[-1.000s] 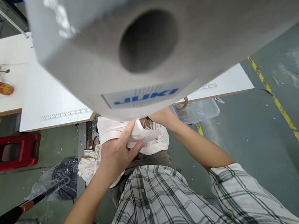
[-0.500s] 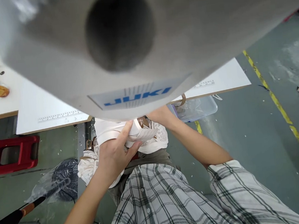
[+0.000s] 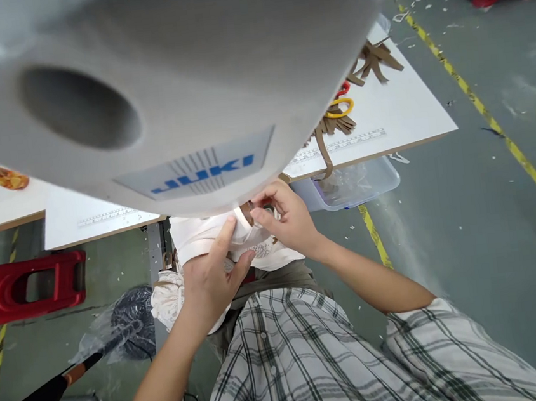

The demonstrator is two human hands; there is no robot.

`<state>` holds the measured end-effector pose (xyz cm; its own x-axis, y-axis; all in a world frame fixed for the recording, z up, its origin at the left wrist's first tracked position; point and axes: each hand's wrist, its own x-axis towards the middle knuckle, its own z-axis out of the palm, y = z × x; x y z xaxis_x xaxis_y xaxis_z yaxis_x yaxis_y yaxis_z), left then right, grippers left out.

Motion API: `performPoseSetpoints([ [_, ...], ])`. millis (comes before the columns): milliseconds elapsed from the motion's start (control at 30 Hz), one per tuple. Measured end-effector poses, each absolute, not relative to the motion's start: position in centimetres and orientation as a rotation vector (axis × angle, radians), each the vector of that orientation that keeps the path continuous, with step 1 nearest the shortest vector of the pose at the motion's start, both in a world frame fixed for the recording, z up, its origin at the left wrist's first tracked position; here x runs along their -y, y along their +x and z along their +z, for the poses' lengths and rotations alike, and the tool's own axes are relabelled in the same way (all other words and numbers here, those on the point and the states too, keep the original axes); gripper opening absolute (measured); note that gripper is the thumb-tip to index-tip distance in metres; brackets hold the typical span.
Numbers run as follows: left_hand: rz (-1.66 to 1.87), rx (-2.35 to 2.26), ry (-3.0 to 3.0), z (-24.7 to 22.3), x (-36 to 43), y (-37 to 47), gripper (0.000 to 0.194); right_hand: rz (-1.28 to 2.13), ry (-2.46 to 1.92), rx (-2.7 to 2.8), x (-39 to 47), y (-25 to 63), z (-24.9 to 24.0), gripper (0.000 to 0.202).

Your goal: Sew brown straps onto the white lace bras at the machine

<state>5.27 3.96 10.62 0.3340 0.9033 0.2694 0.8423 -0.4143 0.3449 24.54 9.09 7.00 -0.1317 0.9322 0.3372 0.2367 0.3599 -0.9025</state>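
Floor (image 3: 470,256): gray-green, smooth, flecked with pale scraps, crossed by yellow tape.
Machine (image 3: 199,93): looming over the top of the view, smooth and gray-white, curved along the lower edge, marked "JUKI" in blue beside a dark round hollow.
Shirt (image 3: 290,364): white with dark plaid lines, worn by the person at work.
Table (image 3: 412,115): white, flat, printed with ruler scales, seen on both sides beneath the machine.
White cloth (image 3: 192,234): gathered in soft folds at the table's near edge, partly under the machine, above the person's lap; openwork lace showing lower down.
Red stool (image 3: 65,273): glossy, with a rounded opening, standing at left.
Bin (image 3: 381,179): clear plastic, just below the table's right part.
Left hand (image 3: 209,283): thumb and forefinger spread wide, tips pressed flat against the cloth.
Right hand (image 3: 294,220): fingers curled, thumb and forefinger close together at the brown piece; cannot tell whether closed on anything.
Brown strips (image 3: 380,58): flat, narrow, bunched on the table at right.
Bottle (image 3: 11,178): orange-ended, lying at far left.
Yellow loop (image 3: 349,106): smooth, among the strips.
Brown piece (image 3: 247,213): small, glossy, beside a white band of the cloth.
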Motion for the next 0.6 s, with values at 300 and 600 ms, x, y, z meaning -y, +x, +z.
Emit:
performPoseSetpoints([
  [300,0.735,-1.612,2.41,10.3,-3.8,5.6,0.055,0.698,-1.018,1.662,-7.1,24.6,6.9,0.018],
  [600,0.734,-1.709,2.405,10.6,-3.9,6.1,0.054,0.761,-0.958,1.593,-7.0,24.7,6.4,0.023],
])
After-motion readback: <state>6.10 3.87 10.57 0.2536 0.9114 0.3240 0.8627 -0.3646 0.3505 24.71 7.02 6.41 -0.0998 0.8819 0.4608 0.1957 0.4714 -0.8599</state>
